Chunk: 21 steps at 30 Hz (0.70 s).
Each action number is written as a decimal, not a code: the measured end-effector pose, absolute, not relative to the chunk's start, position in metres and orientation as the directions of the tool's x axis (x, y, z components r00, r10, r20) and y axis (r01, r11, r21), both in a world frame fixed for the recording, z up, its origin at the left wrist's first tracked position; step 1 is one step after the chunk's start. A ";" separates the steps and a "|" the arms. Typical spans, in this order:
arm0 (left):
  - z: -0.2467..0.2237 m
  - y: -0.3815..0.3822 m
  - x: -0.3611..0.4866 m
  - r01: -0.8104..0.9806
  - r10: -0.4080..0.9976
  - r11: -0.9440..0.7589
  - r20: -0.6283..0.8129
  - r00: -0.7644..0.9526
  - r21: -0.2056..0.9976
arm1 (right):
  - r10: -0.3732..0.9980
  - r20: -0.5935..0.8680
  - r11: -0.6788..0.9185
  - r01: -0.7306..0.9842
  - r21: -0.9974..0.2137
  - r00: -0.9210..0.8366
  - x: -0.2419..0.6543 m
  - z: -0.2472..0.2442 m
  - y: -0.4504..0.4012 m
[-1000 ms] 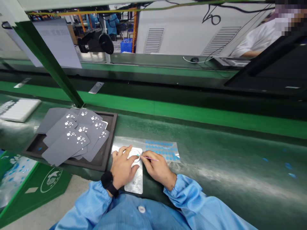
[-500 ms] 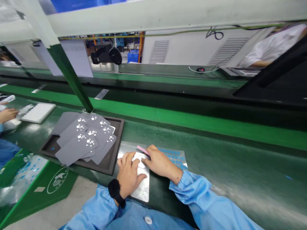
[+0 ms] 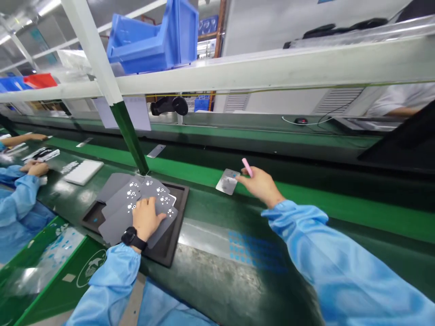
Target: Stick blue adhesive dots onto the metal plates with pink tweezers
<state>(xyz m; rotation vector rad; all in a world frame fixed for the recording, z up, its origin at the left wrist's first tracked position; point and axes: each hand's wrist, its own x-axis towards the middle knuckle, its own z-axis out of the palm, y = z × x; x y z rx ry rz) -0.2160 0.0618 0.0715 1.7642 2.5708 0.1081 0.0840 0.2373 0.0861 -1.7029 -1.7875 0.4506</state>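
Observation:
My left hand (image 3: 146, 219) lies on a loose stack of grey cards (image 3: 117, 213) with white punched-hole patterns, which fills a black tray (image 3: 170, 244). My right hand (image 3: 260, 183) pinches a pink stick (image 3: 247, 167) between its fingers. Just beyond those fingertips, a small metal plate (image 3: 227, 181) lies on the dark green conveyor belt (image 3: 207, 276). A clear film sheet with rows of blue dots (image 3: 254, 251) lies on the belt below my right hand, not touching it.
To the left, a co-worker's hands (image 3: 37, 170) and blue sleeve (image 3: 20, 201) work near a white pad (image 3: 83, 172). A green mat (image 3: 90, 270) lies left of the belt. Blue bins (image 3: 152, 40) sit on a shelf above. A green post (image 3: 129, 136) rises behind the tray.
The metal plate has gone from under my hands to the belt's far side. My left hand has moved onto the grey cards, my right hand has moved away with the pink stick, and the view has tilted upward.

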 end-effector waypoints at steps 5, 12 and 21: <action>0.063 0.071 -0.223 0.937 0.935 0.350 -0.059 -0.349 0.003 | 0.966 0.153 0.256 0.693 -0.674 -0.208 0.083 0.058 0.174; 0.070 0.060 -0.214 0.957 0.959 0.285 0.030 -0.283 -0.057 | 0.968 0.145 0.243 0.628 -0.739 -0.203 0.102 0.058 0.128; 0.123 0.049 -0.241 0.871 0.831 0.328 0.326 -0.450 0.365 | 0.999 -0.011 0.005 0.322 -0.947 -0.047 0.128 0.067 0.104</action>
